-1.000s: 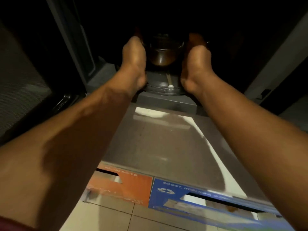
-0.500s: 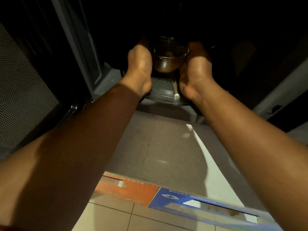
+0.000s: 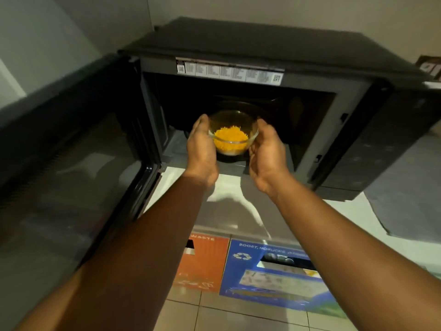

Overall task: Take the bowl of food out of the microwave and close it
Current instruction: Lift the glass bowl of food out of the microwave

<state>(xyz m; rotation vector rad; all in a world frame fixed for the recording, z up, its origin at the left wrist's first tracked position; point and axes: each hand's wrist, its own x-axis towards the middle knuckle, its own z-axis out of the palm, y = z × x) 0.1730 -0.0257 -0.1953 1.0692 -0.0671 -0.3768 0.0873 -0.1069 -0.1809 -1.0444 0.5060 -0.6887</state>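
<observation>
A clear glass bowl [image 3: 233, 132] with yellow-orange food in it is held between both my hands at the mouth of the black microwave [image 3: 262, 48]. My left hand [image 3: 201, 149] presses on the bowl's left side and my right hand [image 3: 267, 151] cups its right side. The bowl hangs just above the front of the dark turntable [image 3: 232, 158]. The microwave door [image 3: 71, 149] stands wide open to the left.
The microwave sits on a grey counter [image 3: 229, 211]. Below the counter's front edge are an orange waste bin label [image 3: 202, 263] and a blue recycling bin label [image 3: 274, 271] over a tiled floor. A small dark object [image 3: 429, 66] lies at the far right.
Both hands have drawn the bowl from deep inside the cavity to its front opening. My head has pulled back and up, so the whole microwave and its door now show.
</observation>
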